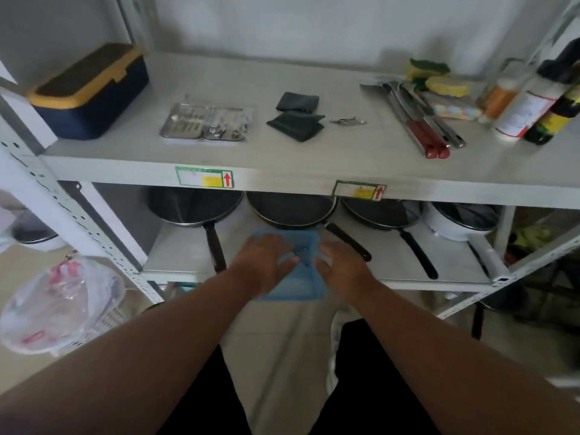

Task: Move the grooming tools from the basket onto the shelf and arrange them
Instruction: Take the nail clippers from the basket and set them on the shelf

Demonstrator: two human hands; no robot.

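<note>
A blue basket (306,282) sits below the shelf's front edge, over the lower shelf. My left hand (263,257) lies over its left side, fingers spread. My right hand (340,270) rests on its right side. Both hands reach into it; a small dark item shows between them, too blurred to name. On the grey shelf (314,164) lie an open metal grooming kit (205,122), two dark folded pouches (296,116) and a small nail clipper (346,121).
A navy box with a yellow lid (91,89) stands at the shelf's left. Knives and tongs (423,120), sponges (434,78) and bottles (530,102) fill the right. Pans (288,210) sit on the lower shelf. A white basket with plastic bags (59,306) is on the floor left.
</note>
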